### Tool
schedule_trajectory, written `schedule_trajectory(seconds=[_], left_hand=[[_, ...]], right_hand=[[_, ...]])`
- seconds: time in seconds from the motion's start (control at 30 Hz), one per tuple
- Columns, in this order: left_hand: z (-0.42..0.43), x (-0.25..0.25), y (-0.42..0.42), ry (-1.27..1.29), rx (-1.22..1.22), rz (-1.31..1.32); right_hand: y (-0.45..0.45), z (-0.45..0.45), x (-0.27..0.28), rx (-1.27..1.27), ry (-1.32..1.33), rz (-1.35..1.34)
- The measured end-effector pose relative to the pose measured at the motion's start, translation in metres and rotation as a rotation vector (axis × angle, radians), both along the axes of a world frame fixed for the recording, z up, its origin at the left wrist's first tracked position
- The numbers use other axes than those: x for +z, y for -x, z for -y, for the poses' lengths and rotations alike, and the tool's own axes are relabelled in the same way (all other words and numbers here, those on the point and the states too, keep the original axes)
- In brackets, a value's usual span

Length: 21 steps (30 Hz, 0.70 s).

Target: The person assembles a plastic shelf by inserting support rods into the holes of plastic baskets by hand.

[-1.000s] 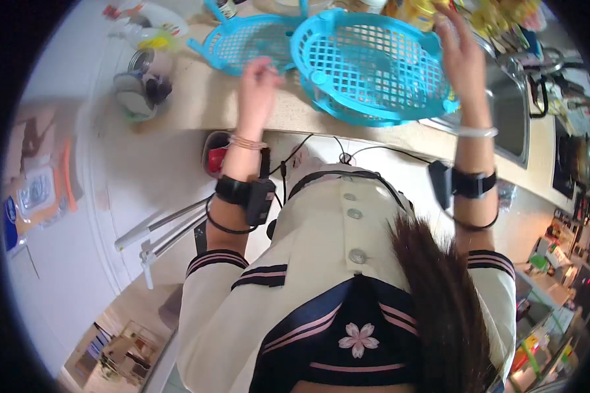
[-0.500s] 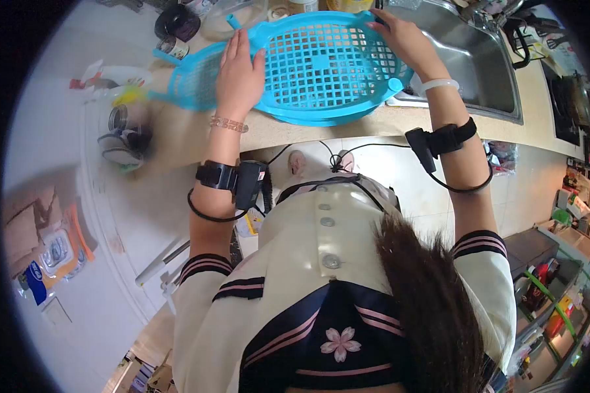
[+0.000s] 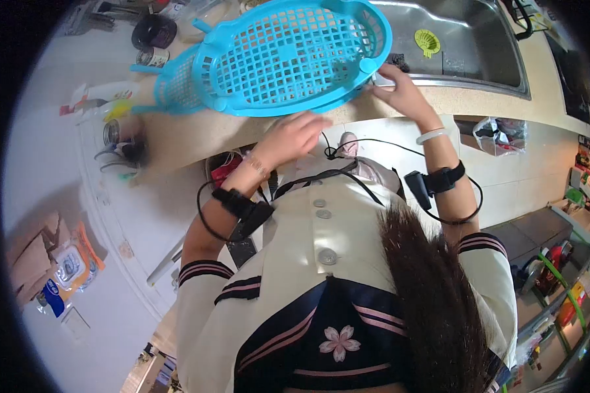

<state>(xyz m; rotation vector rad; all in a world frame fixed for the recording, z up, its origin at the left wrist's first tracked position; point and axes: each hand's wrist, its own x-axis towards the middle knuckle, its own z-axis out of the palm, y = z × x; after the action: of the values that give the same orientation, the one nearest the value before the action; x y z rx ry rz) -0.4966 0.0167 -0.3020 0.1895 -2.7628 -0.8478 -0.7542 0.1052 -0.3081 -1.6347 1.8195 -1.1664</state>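
Note:
A blue plastic lattice rack point(image 3: 288, 56) rests on the counter point(image 3: 196, 134), tilted a little, over another blue lattice piece point(image 3: 177, 85) on its left. My left hand point(image 3: 296, 135) is just below the rack's front edge, fingers bent and pointing right; whether it touches the rack is unclear. My right hand point(image 3: 403, 95) is at the rack's front right corner, thumb and fingers apart beside a round peg. Nothing shows in that hand.
A metal sink point(image 3: 472, 49) with a yellow-green strainer point(image 3: 427, 42) lies to the right. Jars, a dark round container point(image 3: 154, 33) and bottles stand at the left. Cables hang below the counter edge. A clear bag point(image 3: 500, 135) is at the right.
The upper blue rack has shifted left. My left hand has come off its left part and moved down and right; my right hand has moved from its far right edge to the front right corner.

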Motion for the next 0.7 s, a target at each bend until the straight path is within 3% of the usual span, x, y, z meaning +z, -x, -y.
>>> schedule_trajectory(seconds=[0.1,0.2,0.23,0.33,0.5,0.63,0.7], left_hand=[[-0.005,-0.021,0.039,0.167,0.264,-0.009],[-0.006,-0.055,0.072,-0.118,0.385,-0.014],[-0.006,-0.064,0.081,-0.171,0.417,-0.003],[-0.005,-0.079,0.087,-0.160,0.440,0.043],[-0.007,-0.086,0.086,-0.250,0.455,-0.091],[-0.007,-0.088,0.083,-0.080,0.460,-0.043],[-0.005,-0.086,0.083,-0.061,0.451,0.017]], right_hand=[[-0.010,0.006,-0.017,0.048,0.036,0.110],[-0.015,0.008,-0.007,0.081,-0.090,0.160],[-0.014,0.008,-0.007,0.096,-0.015,0.137],[-0.012,0.011,-0.019,0.141,0.050,0.183],[0.002,0.014,-0.003,0.261,-0.122,0.151],[0.009,0.020,-0.015,0.312,-0.140,0.053],[0.008,0.020,-0.022,0.296,0.084,-0.076]])
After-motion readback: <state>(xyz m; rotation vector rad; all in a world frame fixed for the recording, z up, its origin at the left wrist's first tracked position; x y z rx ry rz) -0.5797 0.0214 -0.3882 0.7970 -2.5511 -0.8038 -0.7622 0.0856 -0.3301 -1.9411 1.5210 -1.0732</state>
